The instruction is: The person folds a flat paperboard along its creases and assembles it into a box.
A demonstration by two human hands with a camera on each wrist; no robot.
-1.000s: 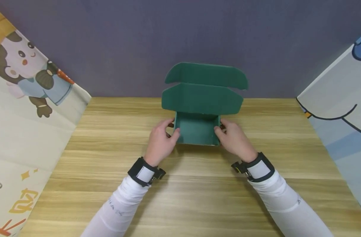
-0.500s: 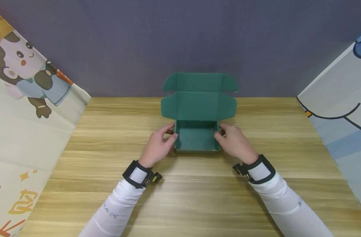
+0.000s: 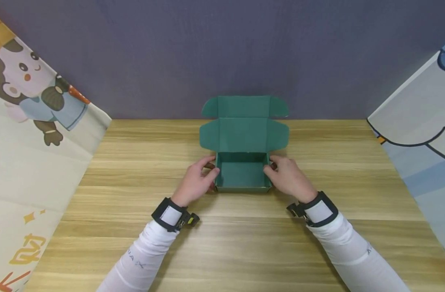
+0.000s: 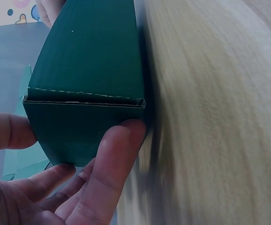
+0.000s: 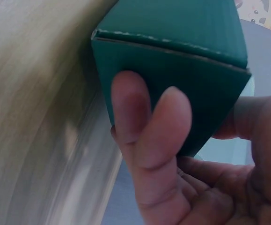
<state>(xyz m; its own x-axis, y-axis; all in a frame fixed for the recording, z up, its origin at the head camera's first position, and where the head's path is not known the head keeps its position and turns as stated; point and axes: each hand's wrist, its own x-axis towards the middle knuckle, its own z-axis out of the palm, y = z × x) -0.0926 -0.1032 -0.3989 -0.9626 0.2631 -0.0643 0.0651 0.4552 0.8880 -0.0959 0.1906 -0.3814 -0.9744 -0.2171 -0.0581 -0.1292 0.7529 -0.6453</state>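
A green cardboard box [image 3: 243, 172] stands with its lid [image 3: 243, 134] raised at the back and the side flaps spread. Its inside shows nothing in it. My left hand [image 3: 194, 180] grips the box's left end, thumb at the top rim and other fingers along the end wall. At the opposite end my right hand [image 3: 289, 178] holds it in the same way. Both wrist views show fingers against the end walls, the left fingers [image 4: 114, 154] and right fingers [image 5: 161, 126]. Whether the base fully touches the wooden table [image 3: 244, 239] cannot be told.
A dark grey-blue wall [image 3: 222, 52] rises behind the table's far edge. Printed cloth panels, one left [image 3: 32, 170] and one right [image 3: 415, 121], flank the table. Black straps with small cameras sit on both wrists.
Held in both hands, the box has come slightly nearer to me and levelled out. It was skewed before and now faces straight, its lid lower in view.
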